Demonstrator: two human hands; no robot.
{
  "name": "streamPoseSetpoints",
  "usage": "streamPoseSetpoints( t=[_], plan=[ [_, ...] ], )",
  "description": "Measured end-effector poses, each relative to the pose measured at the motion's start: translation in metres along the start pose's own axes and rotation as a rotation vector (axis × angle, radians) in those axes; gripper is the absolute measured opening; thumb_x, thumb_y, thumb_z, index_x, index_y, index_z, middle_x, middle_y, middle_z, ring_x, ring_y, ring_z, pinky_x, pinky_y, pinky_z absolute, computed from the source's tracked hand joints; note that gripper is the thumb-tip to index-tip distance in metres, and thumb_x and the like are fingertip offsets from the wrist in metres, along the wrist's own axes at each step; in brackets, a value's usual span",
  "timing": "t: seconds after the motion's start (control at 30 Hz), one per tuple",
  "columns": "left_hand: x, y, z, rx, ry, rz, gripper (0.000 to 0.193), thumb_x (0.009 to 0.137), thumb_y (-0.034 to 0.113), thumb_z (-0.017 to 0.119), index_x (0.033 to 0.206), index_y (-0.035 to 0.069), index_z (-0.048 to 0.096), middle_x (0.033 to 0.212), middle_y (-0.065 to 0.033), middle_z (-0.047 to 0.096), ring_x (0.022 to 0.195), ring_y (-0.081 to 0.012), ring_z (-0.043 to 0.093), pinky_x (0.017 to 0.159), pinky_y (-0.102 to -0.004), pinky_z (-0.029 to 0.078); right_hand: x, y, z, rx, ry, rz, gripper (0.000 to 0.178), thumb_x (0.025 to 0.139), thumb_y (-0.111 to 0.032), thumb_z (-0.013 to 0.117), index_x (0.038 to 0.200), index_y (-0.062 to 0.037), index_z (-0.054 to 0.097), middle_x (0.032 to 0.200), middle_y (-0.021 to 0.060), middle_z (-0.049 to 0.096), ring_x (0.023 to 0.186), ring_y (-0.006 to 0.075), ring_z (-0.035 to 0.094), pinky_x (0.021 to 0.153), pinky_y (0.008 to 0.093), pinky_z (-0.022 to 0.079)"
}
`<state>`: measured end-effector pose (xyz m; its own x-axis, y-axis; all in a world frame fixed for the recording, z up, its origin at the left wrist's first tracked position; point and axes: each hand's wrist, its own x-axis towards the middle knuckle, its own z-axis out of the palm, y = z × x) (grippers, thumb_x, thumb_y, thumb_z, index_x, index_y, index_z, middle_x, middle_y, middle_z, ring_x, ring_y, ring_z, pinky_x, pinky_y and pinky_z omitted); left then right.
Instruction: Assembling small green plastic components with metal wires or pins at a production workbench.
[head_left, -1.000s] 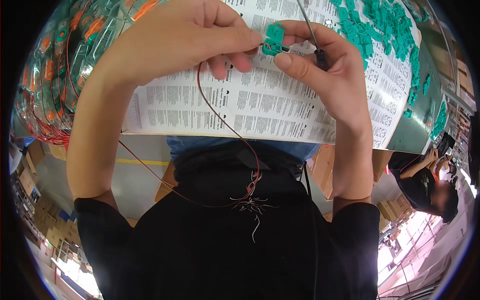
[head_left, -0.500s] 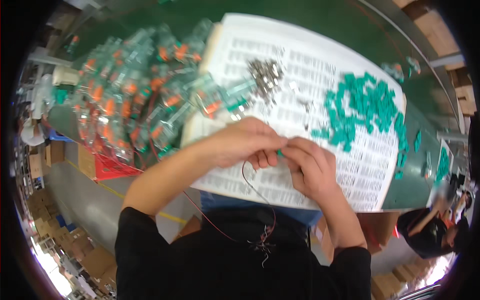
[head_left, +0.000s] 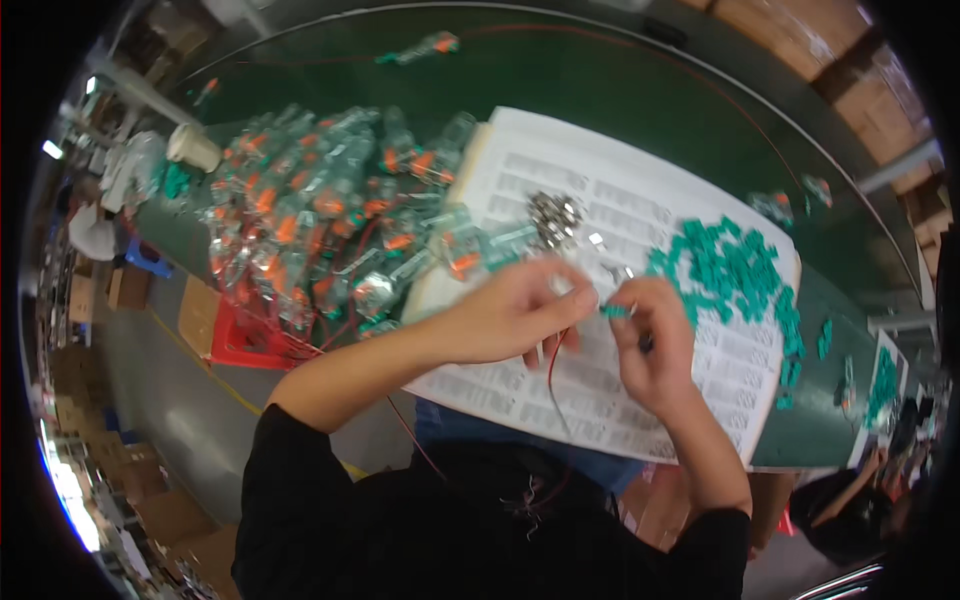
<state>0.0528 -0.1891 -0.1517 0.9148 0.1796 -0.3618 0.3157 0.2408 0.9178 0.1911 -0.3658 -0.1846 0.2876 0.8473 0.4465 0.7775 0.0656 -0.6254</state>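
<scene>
My left hand [head_left: 515, 310] and my right hand [head_left: 655, 345] meet over a white printed sheet [head_left: 600, 400] on the green table [head_left: 560, 80]. Between their fingertips sits a small green plastic part [head_left: 612, 312]; both hands pinch it. A thin red wire [head_left: 553, 370] hangs from under my left hand down to my lap. A dark tool handle [head_left: 646, 343] shows in my right fist. Beyond the hands lie a heap of small metal pieces [head_left: 555, 213] and a pile of green plastic parts [head_left: 730, 265] on the sheet.
A big heap of clear connectors with orange levers [head_left: 320, 230] covers the table's left side. A white cup [head_left: 192, 147] stands at its far left. More green parts [head_left: 882, 375] lie at the right, near another person's arm [head_left: 850, 480]. Cardboard boxes [head_left: 200, 310] sit on the floor.
The view has swung upward from my lap to the table. My hands, earlier close under the camera, now work further out over the sheet, still together on the green part.
</scene>
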Motion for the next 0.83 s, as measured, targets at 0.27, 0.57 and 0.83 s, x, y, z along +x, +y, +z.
streamPoseSetpoints(
  t=[0.27,0.57,0.83],
  plan=[
    [-0.023,0.031,0.015,0.620,0.163,0.757,0.024,0.082,-0.005,0.078,0.104,0.000,0.070,0.096,-0.0098,0.074,0.086,-0.0161,0.072,0.076,-0.0272,0.058,0.008,-0.023,-0.008,0.358,0.230,-0.023,0.017,0.094,0.004,0.068,0.110,-0.0012,0.064,0.109,0.0124,0.061,0.081,0.0135,0.057,0.060,0.0230,0.046],
    [-0.018,0.028,0.024,0.717,0.198,1.018,0.024,0.082,-0.006,0.076,0.104,0.001,0.068,0.093,-0.0124,0.070,0.078,-0.0207,0.073,0.067,-0.0283,0.058,0.011,-0.030,-0.007,0.190,0.348,-0.225,0.018,0.095,0.000,0.070,0.111,-0.0017,0.062,0.106,0.0121,0.061,0.083,0.0166,0.060,0.065,0.0250,0.048],
    [-0.038,0.033,-0.079,0.804,0.262,0.251,0.027,0.087,-0.006,0.053,0.110,0.000,0.065,0.094,-0.0072,0.069,0.082,-0.0111,0.070,0.064,-0.0270,0.058,0.021,0.031,-0.075,0.449,0.371,-0.112,0.019,0.100,-0.009,0.065,0.117,-0.0062,0.059,0.114,0.0140,0.063,0.094,0.0203,0.063,0.071,0.0285,0.053]
  ],
)
